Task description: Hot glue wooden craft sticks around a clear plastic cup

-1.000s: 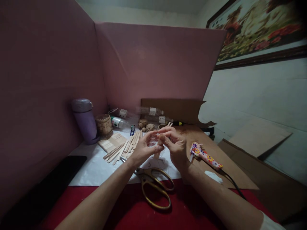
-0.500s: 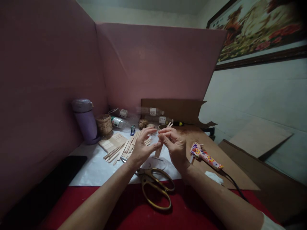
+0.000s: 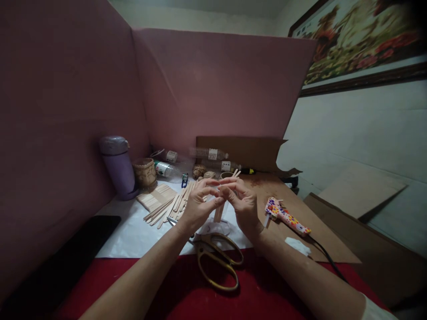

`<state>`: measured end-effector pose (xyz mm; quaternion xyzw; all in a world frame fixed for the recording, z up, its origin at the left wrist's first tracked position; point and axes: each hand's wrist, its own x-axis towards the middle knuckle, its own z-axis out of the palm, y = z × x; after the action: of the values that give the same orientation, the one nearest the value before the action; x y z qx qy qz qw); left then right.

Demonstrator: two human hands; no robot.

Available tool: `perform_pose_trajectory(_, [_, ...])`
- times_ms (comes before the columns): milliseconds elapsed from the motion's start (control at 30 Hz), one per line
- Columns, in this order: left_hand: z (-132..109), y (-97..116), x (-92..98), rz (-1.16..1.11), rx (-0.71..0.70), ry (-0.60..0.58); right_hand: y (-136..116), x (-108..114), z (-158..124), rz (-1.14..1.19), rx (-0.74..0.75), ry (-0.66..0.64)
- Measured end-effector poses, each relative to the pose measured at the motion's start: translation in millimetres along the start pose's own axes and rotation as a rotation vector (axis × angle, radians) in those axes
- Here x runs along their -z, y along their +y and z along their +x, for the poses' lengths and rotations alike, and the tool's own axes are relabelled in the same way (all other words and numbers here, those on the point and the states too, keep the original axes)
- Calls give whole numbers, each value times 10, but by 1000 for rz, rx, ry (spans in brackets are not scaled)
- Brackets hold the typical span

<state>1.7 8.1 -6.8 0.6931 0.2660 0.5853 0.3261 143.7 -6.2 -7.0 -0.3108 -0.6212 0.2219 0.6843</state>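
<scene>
We observe the right hand [image 3: 245, 206] pinching a wooden stick [image 3: 218, 214], which hangs between both hands, its upper end hidden by fingers. The left hand [image 3: 200, 208] curves beside it; whether it grips, we cannot tell. Scissors [image 3: 202, 243] lie nearer us.

2 bare forearms [image 3: 140, 266], seemingly white sleeve [image 3: 372, 308]

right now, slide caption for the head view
Left hand and right hand close together at a wooden stick, scissors and glue gun nearby
</scene>
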Motion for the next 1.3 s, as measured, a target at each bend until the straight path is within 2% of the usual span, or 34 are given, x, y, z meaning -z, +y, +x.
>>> perform_pose_trajectory(800, [2,-67,-3,-81,-12,14,-53,-20,-20,-29,44,28])
perform_pose_trajectory(1300, [-8,-14,-2,-159,88,-31,-5,2,-27,-7,5,3])
